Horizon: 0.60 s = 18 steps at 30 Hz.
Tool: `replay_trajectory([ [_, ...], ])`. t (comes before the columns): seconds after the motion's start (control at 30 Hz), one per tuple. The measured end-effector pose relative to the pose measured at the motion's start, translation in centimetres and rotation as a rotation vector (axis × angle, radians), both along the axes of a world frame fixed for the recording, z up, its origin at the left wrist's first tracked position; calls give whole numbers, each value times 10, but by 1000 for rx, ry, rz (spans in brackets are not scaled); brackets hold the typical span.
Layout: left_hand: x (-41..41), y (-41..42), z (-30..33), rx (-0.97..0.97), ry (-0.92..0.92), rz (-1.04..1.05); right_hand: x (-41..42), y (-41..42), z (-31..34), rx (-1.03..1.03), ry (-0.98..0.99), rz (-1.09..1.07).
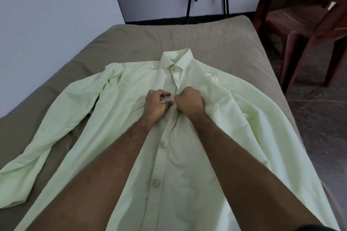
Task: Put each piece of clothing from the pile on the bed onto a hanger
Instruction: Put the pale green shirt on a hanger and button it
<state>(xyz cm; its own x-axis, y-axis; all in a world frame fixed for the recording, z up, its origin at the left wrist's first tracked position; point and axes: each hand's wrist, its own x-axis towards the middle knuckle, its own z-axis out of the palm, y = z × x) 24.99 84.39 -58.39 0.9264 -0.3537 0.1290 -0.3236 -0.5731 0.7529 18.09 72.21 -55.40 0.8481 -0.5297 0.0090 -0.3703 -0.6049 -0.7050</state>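
Shirt (174, 155) flat on brown bed (131, 41), hands (173, 103) pinching its placket, chair (308, 18) beside, grey wall (47, 5).

A pale green shirt (180, 155) lies spread front-up on the bed (142, 41); the left hand (156, 106) and right hand (189, 102) pinch its buttoned front.

bed (216, 43) in taupe sheet, pale green shirt (178, 155) spread flat on it
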Motion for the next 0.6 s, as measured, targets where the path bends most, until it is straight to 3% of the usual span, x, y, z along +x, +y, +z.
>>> replay_trajectory([
  [0.07,-2,-3,-2,39,-51,37,-3,-7,-2,182,-32,-31],
  [0.2,-2,-8,-2,79,-57,124,-9,-5,-8,251,-104,-27],
  [0.43,-5,-4,13,-283,267,53,-3,-5,-12,324,-103,-76],
  [0.6,-4,-2,12,-312,348,75,-4,3,-14,346,-97,-78],
])
